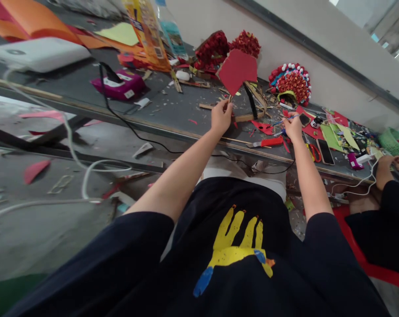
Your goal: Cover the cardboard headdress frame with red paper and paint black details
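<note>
My left hand (221, 116) is closed on the lower tip of a red angular cardboard piece (239, 70), which stands up above the fingers. In my right hand (293, 127) is a thin blue stick (281, 122), perhaps a brush or pen, pinched between the fingers and pointing left. Beneath that hand lie red paper scraps (262, 127) and a red-handled cutter (271, 141). Orange-handled scissors (316, 152) and a dark phone (325, 152) are to its right. A small dark bottle (316, 122) stands beyond them.
Red decorated pieces (292, 83) lean by the wall. A water bottle (172, 33), a purple tissue pack (120, 86) and a white device (41, 53) are on the left. A black cable (136, 134) hangs over the table edge. Another person's hands (386, 164) are at far right.
</note>
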Available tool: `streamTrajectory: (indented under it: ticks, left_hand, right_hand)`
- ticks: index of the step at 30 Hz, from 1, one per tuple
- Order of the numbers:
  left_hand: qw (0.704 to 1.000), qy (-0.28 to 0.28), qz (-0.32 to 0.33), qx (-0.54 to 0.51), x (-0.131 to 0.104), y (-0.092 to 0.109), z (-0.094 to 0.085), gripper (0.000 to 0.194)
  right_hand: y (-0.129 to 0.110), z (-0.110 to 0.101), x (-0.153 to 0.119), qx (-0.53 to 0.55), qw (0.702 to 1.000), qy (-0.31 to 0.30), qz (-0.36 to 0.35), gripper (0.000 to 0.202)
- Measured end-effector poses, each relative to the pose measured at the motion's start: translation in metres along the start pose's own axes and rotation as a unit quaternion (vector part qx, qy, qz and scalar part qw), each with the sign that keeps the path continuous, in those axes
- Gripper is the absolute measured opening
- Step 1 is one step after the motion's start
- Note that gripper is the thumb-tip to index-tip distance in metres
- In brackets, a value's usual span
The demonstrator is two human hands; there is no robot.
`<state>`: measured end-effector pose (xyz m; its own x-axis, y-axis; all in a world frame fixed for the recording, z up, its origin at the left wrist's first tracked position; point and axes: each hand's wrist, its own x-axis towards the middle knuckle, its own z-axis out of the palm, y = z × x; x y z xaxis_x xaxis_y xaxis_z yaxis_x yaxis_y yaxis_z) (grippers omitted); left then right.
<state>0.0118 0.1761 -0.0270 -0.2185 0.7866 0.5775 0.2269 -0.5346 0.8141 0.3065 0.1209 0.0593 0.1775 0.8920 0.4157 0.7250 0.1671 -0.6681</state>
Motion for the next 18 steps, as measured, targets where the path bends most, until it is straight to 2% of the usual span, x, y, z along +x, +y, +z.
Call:
streamTrajectory:
  ticks: [5, 10, 13, 18]
  left_hand:
    - [1.000, 0.013, -0.010, -0.003, -0.001, 0.001, 0.001, 0.043]
    - [1.000, 0.006, -0.027, 0.006, -0.001, 0.003, 0.001, 0.040]
    - [1.000, 0.002, -0.029, -0.005, -0.002, 0.005, 0.001, 0.040]
    - [1.000, 0.013, -0.023, -0.011, -0.003, 0.013, 0.000, 0.035]
  right_hand:
    - [-0.012, 0.000, 0.016, -0.084, 0.996, -0.040, 0.007, 0.020]
    - [-0.035, 0.002, 0.027, -0.173, 0.982, -0.071, 0.014, 0.025]
    - [-0.043, 0.005, 0.031, -0.178, 0.980, -0.093, -0.012, 0.028]
    - [-0.045, 0.012, 0.032, -0.121, 0.985, -0.107, -0.064, 0.027]
